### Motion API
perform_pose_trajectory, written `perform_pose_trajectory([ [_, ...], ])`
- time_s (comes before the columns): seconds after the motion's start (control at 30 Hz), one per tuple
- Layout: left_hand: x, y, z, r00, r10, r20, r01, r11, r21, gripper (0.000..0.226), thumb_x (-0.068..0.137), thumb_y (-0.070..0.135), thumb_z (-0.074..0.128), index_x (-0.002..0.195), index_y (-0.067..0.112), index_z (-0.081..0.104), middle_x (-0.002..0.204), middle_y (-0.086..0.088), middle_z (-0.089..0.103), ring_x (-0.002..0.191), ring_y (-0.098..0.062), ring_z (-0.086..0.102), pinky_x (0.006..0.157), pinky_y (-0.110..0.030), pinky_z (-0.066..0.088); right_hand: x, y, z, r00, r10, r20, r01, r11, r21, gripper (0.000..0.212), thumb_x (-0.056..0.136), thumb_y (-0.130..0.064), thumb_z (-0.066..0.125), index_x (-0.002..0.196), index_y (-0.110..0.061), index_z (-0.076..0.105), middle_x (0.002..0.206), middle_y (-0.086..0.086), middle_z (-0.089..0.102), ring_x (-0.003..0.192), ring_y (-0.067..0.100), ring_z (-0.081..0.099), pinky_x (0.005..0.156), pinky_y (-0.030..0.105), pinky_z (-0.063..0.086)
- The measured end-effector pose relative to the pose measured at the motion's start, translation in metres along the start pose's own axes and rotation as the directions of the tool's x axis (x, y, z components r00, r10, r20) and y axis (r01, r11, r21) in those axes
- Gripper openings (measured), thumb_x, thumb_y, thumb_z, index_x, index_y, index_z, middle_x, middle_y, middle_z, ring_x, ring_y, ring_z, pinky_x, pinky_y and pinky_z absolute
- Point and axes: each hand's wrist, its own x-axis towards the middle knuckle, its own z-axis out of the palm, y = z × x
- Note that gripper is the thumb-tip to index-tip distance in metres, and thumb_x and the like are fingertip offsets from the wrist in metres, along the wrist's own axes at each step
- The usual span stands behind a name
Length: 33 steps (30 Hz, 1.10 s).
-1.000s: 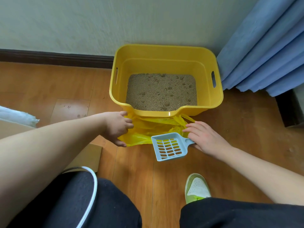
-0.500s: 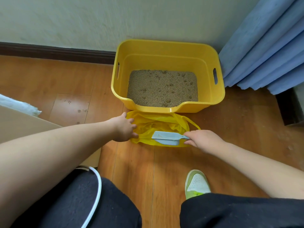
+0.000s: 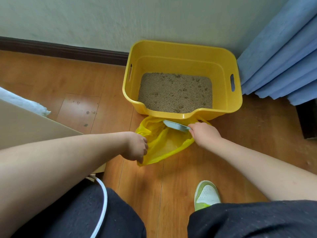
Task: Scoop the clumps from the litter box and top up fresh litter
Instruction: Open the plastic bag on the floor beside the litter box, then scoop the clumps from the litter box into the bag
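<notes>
Head view: the yellow litter box (image 3: 181, 115) stands on the wooden floor (image 3: 140, 182) against the wall (image 3: 120, 19), beyond both sets of fingers. The granular litter (image 3: 175, 93) covers its bottom, with small dents and darker clumped spots scattered across the surface.

The left hand (image 3: 135, 146) is curled, fingers drawn together, pinching the near-left edge of the yellow plastic bag (image 3: 164, 145). The bag lies on the floor between the two hands, its mouth held open, and its far edge touches the front wall of the litter box, under the lowered lip. The floor shows through the thin film at the bag's middle.

The right hand (image 3: 204, 134) is closed around the handle of the light blue litter scoop (image 3: 176, 126); the fingers wrap the handle and the fingertips are hidden beneath it. The scoop head extends to the left of these fingers, over the open mouth of the bag and just in front of the litter box wall. The scoop is seen almost edge-on, so whether it carries anything cannot be told.

To the right of the right-hand fingers, a blue curtain (image 3: 281, 54) hangs beside the litter box. To the left of the left-hand fingers, a cardboard box (image 3: 25, 127) sits on the floor. Nearer than both hands, a green and white shoe (image 3: 205, 194) rests on the floor between dark shorts (image 3: 248, 220).
</notes>
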Motion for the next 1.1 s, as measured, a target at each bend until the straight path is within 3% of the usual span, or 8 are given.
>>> perform_pose_trajectory([
  [0.27, -0.004, -0.02, 0.009, 0.961, -0.274, 0.042, 0.277, 0.946, -0.169, 0.038, 0.1, 0.02, 0.043, 0.137, 0.02, 0.047, 0.131, -0.007, 0.057, 0.126, -0.03, 0.047, 0.109, -0.04, 0.031, -0.023, 0.035, -0.006, 0.985, -0.174, -0.001, 0.17, 0.962, 0.214, 0.039, 0.095, -0.03, 0.055, 0.134, -0.03, 0.053, 0.106, 0.0, 0.061, 0.109, 0.02, 0.05, 0.089, 0.034, 0.041],
  [0.37, -0.009, -0.026, 0.004, 0.98, -0.174, 0.097, 0.19, 0.963, -0.19, 0.068, 0.086, 0.044, 0.068, 0.145, 0.025, 0.039, 0.141, -0.006, 0.05, 0.133, -0.03, 0.042, 0.113, -0.04, 0.026, -0.038, 0.044, -0.009, 0.98, -0.19, -0.064, 0.2, 0.907, 0.371, 0.041, 0.092, -0.024, 0.061, 0.132, -0.029, 0.055, 0.099, -0.007, 0.056, 0.104, 0.016, 0.053, 0.086, 0.028, 0.04],
  [0.43, -0.014, -0.029, -0.001, 0.984, -0.103, 0.142, 0.127, 0.976, -0.175, 0.09, 0.073, 0.059, 0.074, 0.148, 0.027, 0.035, 0.147, -0.007, 0.044, 0.137, -0.03, 0.037, 0.115, -0.042, 0.022, -0.045, 0.046, -0.013, 0.977, -0.173, -0.125, 0.211, 0.868, 0.45, 0.039, 0.091, -0.022, 0.063, 0.129, -0.027, 0.057, 0.111, -0.007, 0.062, 0.107, 0.011, 0.055, 0.089, 0.023, 0.04],
  [0.5, -0.014, -0.029, -0.008, 0.993, -0.113, -0.022, 0.108, 0.978, -0.179, 0.077, 0.08, 0.067, 0.061, 0.141, 0.024, 0.045, 0.138, -0.009, 0.051, 0.129, -0.031, 0.047, 0.11, -0.04, 0.031, -0.05, 0.046, -0.019, 0.976, -0.125, -0.18, 0.204, 0.815, 0.542, 0.04, 0.089, -0.018, 0.066, 0.127, -0.026, 0.059, 0.118, -0.009, 0.063, 0.106, -0.002, 0.055, 0.091, 0.017, 0.041],
  [0.6, -0.009, -0.032, -0.013, 0.828, -0.154, -0.539, 0.146, 0.988, -0.059, 0.041, 0.093, 0.052, 0.049, 0.107, 0.017, 0.065, 0.1, -0.008, 0.064, 0.092, -0.03, 0.063, 0.083, -0.035, 0.046, -0.054, 0.046, -0.029, 0.971, -0.041, -0.236, 0.184, 0.76, 0.624, 0.04, 0.087, -0.011, 0.067, 0.125, -0.024, 0.06, 0.109, -0.011, 0.064, 0.1, -0.015, 0.053, 0.083, 0.003, 0.037],
  [0.77, -0.011, -0.054, -0.044, 0.508, -0.356, -0.784, 0.336, 0.92, -0.2, 0.035, 0.098, 0.037, 0.043, 0.111, 0.012, 0.064, 0.115, -0.014, 0.063, 0.106, -0.032, 0.06, 0.091, -0.041, 0.046, -0.059, 0.05, -0.052, 0.946, 0.09, -0.31, 0.137, 0.758, 0.637, 0.04, 0.091, -0.016, 0.062, 0.129, -0.025, 0.056, 0.11, -0.013, 0.061, 0.095, -0.012, 0.051, 0.077, 0.001, 0.036],
  [0.93, -0.031, -0.083, -0.053, 0.282, -0.681, -0.676, 0.592, 0.678, -0.437, 0.043, 0.094, 0.034, 0.042, 0.126, 0.009, 0.058, 0.135, -0.015, 0.056, 0.128, -0.032, 0.05, 0.107, -0.045, 0.035, -0.061, 0.07, -0.072, 0.92, 0.195, -0.34, 0.046, 0.808, 0.588, 0.037, 0.094, -0.028, 0.057, 0.131, -0.028, 0.055, 0.107, -0.009, 0.06, 0.1, 0.009, 0.054, 0.078, 0.025, 0.039],
  [1.1, -0.041, -0.084, -0.03, 0.24, -0.9, -0.364, 0.713, 0.418, -0.563, 0.062, 0.092, 0.049, 0.042, 0.146, 0.017, 0.041, 0.154, -0.014, 0.035, 0.145, -0.033, 0.027, 0.118, -0.053, 0.02, -0.047, 0.097, -0.086, 0.904, 0.266, -0.335, -0.053, 0.847, 0.529, 0.034, 0.098, -0.031, 0.048, 0.126, -0.015, 0.059, 0.115, 0.005, 0.065, 0.103, 0.019, 0.057, 0.079, 0.028, 0.037],
])
